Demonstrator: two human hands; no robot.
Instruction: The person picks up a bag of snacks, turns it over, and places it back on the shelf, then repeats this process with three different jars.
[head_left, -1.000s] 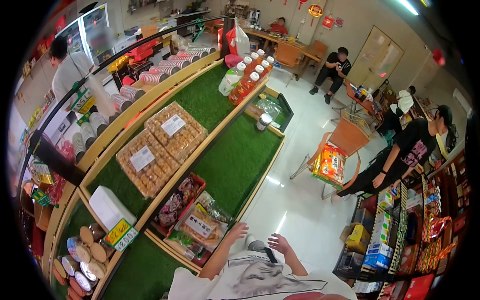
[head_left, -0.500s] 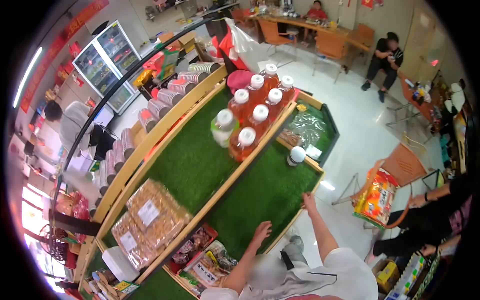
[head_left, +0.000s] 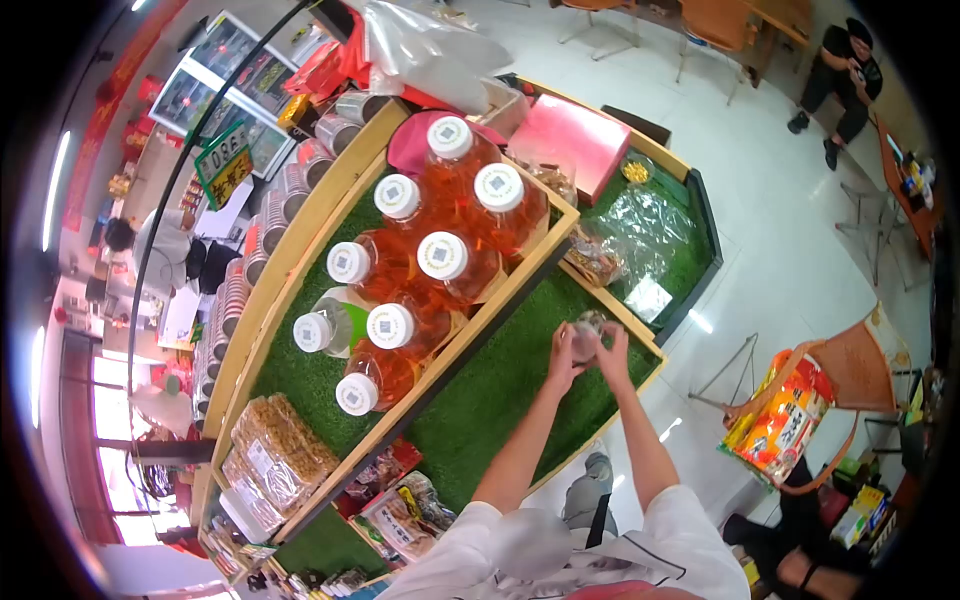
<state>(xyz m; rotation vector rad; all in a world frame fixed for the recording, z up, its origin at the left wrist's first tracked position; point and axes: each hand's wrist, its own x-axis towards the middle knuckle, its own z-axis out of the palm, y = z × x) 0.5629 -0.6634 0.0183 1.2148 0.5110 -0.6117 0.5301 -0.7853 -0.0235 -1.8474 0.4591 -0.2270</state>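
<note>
Fingers of left hand (head_left: 562,352) and right hand (head_left: 612,350) wrapped round a small jar (head_left: 587,337), gripped from both sides. Jar lifted just above the green turf shelf (head_left: 500,400), beside its wooden corner. Picked up, then; not yet set anywhere. Just beyond the jar, orange bottles (head_left: 440,262) on the upper tier.

7 capped bottles (head_left: 443,258), 1 jar (head_left: 587,335)
</note>
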